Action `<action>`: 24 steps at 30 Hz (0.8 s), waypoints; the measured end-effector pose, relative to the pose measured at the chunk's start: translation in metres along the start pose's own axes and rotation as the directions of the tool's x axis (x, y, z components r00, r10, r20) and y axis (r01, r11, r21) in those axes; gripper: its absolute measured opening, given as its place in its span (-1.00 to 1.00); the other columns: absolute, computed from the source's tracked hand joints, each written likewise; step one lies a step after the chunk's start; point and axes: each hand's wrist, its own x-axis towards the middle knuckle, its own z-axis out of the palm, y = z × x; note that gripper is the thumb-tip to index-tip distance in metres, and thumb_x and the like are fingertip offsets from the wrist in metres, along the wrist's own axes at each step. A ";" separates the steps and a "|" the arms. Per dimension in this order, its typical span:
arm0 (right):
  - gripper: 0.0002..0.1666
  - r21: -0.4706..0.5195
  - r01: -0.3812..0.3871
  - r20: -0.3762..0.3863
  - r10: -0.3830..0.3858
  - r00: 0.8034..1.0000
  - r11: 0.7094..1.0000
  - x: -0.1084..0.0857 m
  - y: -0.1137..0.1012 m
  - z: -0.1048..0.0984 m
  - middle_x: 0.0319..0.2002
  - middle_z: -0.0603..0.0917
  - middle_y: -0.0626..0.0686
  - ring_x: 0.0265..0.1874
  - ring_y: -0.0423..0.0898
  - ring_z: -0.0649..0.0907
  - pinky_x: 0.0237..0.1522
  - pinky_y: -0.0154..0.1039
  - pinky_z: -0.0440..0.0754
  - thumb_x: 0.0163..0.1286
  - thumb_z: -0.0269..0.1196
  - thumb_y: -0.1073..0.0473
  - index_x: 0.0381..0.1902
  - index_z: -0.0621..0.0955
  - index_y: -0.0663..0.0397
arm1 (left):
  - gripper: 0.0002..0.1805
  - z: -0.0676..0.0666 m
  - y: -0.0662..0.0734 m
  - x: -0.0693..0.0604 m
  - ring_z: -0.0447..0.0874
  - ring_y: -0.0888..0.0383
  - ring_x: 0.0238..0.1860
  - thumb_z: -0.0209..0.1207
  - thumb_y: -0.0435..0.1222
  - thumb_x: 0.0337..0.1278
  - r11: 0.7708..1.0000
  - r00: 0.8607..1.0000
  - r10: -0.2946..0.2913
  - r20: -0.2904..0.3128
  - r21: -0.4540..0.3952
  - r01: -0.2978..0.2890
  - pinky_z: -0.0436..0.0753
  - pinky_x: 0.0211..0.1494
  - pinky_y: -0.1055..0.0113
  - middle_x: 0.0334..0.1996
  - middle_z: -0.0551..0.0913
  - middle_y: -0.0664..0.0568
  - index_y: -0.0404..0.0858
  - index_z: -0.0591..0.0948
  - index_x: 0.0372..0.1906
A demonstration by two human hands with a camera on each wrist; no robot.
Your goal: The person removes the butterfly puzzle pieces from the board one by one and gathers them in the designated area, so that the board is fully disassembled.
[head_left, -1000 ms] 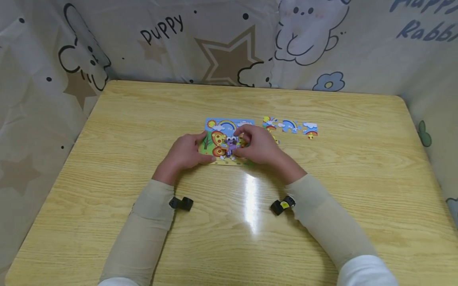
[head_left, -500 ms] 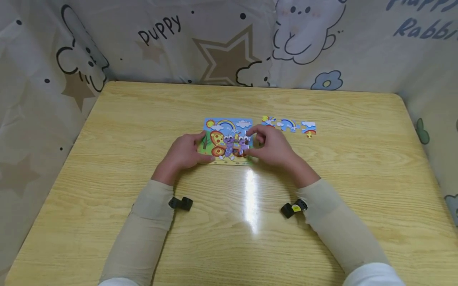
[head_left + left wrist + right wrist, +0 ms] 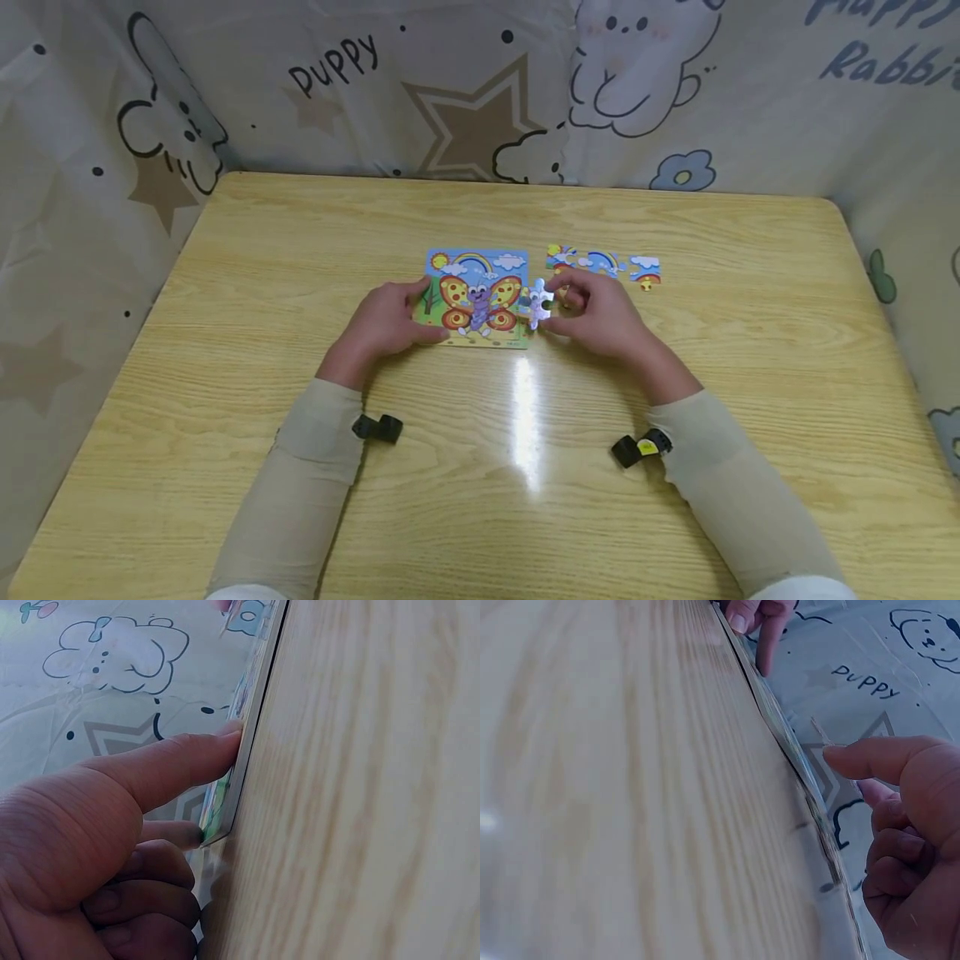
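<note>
On the bench [image 3: 465,525], the butterfly board [image 3: 480,304] lies flat, nearer the far edge, a bit L of ctr. L hand [image 3: 382,321] touches it w/ thumb & index wide. R hand [image 3: 603,315], nr loose pieces [image 3: 602,262] twd the far edge, pinches a puzzle piece [image 3: 537,305] by board's R edge.

left hand [image 3: 381,318]: thumb [image 3: 180,766], forefinger [image 3: 171,834] extended | right hand [image 3: 597,312]: pinching | forearms [image 3: 307,475]: angled inward
</note>
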 end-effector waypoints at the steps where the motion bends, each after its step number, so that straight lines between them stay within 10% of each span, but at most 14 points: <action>1: -0.51 -0.005 -0.005 -0.007 0.005 1.000 1.000 -0.001 0.002 -0.001 -0.51 0.32 0.07 -0.47 -0.01 0.33 -0.23 -0.08 0.32 0.06 0.57 0.22 -0.04 0.65 0.05 | 0.04 0.000 0.000 0.000 0.37 -0.03 -0.09 0.50 0.00 -0.04 1.000 1.000 -0.001 0.000 0.002 0.001 0.38 -0.02 0.13 -0.24 0.51 -0.09 -0.19 0.27 0.53; 10: -0.52 -0.023 -0.015 -0.036 0.014 0.999 1.000 -0.009 0.010 -0.013 -0.52 0.30 0.07 -0.50 -0.01 0.31 -0.25 -0.08 0.30 0.06 0.58 0.22 -0.05 0.65 0.06 | 0.05 0.000 -0.003 0.001 0.40 -0.02 0.08 0.51 0.01 -0.04 1.000 1.000 0.006 0.003 0.001 -0.006 0.42 0.19 0.05 0.33 0.44 -0.21 -0.20 0.26 0.53; 24: -0.54 -0.054 -0.054 -0.052 0.051 0.997 0.997 -0.017 0.032 -0.037 -0.53 0.27 0.06 -0.51 -0.02 0.28 -0.29 -0.15 0.28 0.10 0.55 0.24 -0.02 0.66 0.10 | 0.06 0.001 -0.005 0.003 0.39 -0.01 0.18 0.51 0.01 -0.05 1.000 1.000 0.002 0.000 -0.003 -0.002 0.39 0.26 0.03 0.38 0.39 -0.19 -0.20 0.26 0.53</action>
